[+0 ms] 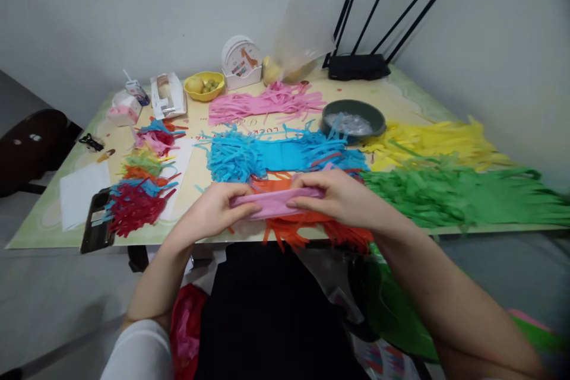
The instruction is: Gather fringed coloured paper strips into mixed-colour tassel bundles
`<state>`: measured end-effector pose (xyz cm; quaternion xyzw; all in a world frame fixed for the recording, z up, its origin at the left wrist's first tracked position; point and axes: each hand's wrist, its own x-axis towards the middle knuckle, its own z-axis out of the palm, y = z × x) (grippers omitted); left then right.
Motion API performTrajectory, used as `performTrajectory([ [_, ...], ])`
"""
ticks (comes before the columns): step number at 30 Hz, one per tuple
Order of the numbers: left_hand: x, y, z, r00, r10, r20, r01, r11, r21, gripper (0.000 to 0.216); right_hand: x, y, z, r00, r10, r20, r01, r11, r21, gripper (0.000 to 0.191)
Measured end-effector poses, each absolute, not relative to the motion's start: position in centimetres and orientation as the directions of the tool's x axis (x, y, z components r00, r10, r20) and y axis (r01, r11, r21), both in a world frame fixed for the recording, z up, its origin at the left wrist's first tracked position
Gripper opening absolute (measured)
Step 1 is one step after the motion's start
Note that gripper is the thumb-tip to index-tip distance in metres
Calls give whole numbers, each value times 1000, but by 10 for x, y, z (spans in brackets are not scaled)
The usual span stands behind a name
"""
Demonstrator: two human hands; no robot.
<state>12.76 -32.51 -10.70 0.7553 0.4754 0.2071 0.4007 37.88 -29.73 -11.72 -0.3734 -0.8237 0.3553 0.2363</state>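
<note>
Above the worktop (42,230), near its edge, pinches a folded pink strip (273,204) with left hand (214,206) and right hand (344,197), over orange fringe (287,233), with blue fringe (280,155) beyond, then a dark bowl (377,130) and a black router (358,67) farthest.

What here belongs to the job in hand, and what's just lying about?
Likely the job: pink strip, pinched by left hand and right hand; blue fringe; orange fringe; pink fringe; green fringe; yellow fringe.

Probably just lying about: black router; yellow fruit bowl; drink carton.
</note>
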Motion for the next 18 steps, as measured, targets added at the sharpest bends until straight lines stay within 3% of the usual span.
performTrajectory([
  [2, 127, -327, -111, 401, 915, -48, 489, -170, 856, 26, 372, -302, -125, -544, 826, 147, 440, 430, -789, 21],
  [7, 124, -331, -131, 262, 963, -61, 185, 12, 983, 25, 370, -316, -137, -334, 923, 190, 289, 292, -912, 12],
  [11, 121, -331, -146, 251, 968, -9, -5, 10, 1000, 20, 371, -319, -147, -305, 928, 216, 131, 266, -955, 12],
  [15, 118, -333, -148, 279, 951, 133, 0, -139, 990, 20, 370, -318, -154, -338, 918, 208, -2, 220, -976, 13],
  [18, 115, -334, -145, 326, 932, 158, 74, -192, 979, 20, 369, -318, -154, -359, 900, 249, 21, 274, -962, 15],
])
